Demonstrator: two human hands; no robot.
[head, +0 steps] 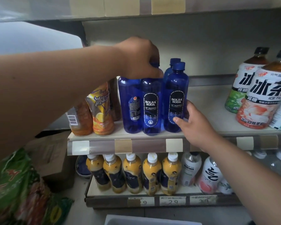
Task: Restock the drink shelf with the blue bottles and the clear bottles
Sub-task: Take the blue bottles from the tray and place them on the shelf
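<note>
Here, on the pale drink shelf (206,101), stands a cluster of dark blue translucent plastic bottles with black oval "BOLSA SODA" labels. The left hand (139,57) reaches in from above and curls its fingers over the necks of the two leftmost bottles: the front blue bottle (151,104), whose cap peeks out under the fingers, and the turned blue bottle (130,103) just to its left, which shows its back label. Both stand upright near the shelf's front edge, touching each other.

The right hand (193,120) comes from below right and holds the right blue bottle (175,96) low on its body, thumb against the front near the label and fingers wrapped behind. This bottle stands upright with its blue cap on, just beside the front one; a rear blue bottle (169,69) stands right behind it, mostly hidden.

Left of the group stand orange tea bottles (102,111) with yellow wrappers. At the far right of the same shelf stand large ice tea bottles (264,98) with white labels and black caps. On the shelf below stands a row of yellow-and-navy bottles with white caps (131,172), then white-labelled bottles (191,168). Beige price tags (173,145) sit on the shelf's front strip. A green printed bag (11,184) lies at lower left.
</note>
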